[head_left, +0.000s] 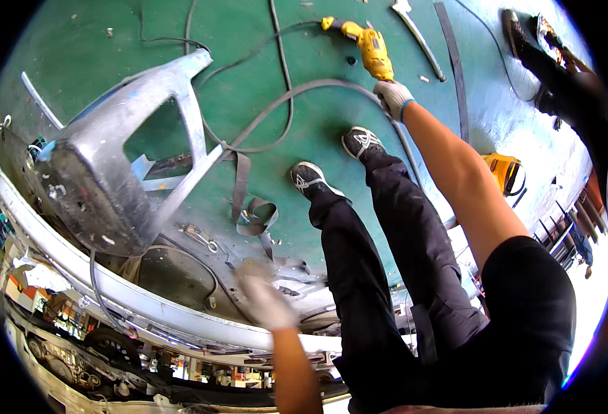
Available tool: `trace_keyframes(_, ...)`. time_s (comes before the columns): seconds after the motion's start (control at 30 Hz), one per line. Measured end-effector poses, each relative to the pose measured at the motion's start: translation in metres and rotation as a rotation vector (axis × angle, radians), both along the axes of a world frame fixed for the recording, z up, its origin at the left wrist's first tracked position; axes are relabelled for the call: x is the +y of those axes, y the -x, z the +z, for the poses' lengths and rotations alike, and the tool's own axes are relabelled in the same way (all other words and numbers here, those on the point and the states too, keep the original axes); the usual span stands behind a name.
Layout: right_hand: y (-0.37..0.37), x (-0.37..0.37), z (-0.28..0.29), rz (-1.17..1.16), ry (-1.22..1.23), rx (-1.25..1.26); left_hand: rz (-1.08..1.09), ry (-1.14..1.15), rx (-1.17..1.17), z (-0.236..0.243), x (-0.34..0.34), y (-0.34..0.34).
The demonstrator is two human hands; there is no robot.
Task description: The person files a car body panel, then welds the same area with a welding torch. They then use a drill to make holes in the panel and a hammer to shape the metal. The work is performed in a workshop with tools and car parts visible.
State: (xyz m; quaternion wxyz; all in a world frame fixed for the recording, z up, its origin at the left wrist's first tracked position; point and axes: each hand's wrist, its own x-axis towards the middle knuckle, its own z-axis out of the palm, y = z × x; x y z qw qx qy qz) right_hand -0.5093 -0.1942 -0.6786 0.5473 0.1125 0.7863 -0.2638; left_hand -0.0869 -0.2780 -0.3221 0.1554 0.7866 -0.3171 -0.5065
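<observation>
My right hand (392,98), in a white glove, reaches out over the green floor. Its fingers are wrapped round one end of a yellow corded power tool (375,55), whose black cord trails off to the left. My left hand (266,295), also in a pale glove, is low in front of me, left of my legs, smeared by motion. Its fingers cannot be made out, nor whether it holds anything. Left of it stands a large grey bare-metal car body panel (103,148) with a window-like opening.
Grey hoses and cables (286,103) loop across the floor. A dark strap (259,215) lies coiled near a wrench (204,239). A long pale bar (421,41) and a flat dark strip (454,69) lie at the upper right. Another person's leg (559,72) shows at far right, beyond a yellow object (503,171).
</observation>
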Motion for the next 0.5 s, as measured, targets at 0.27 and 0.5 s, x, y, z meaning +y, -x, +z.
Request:
trace_keyframes(0.27, 0.021, 0.063, 0.192, 0.270, -0.152, 0.330, 0.599, 0.049, 0.364, -0.027, -0.244, -0.027)
trace_keyframes(0.5, 0.044, 0.150, 0.406, 0.226, -0.172, 0.410, 0.474, 0.240, 0.469, -0.020, -0.318, -0.100)
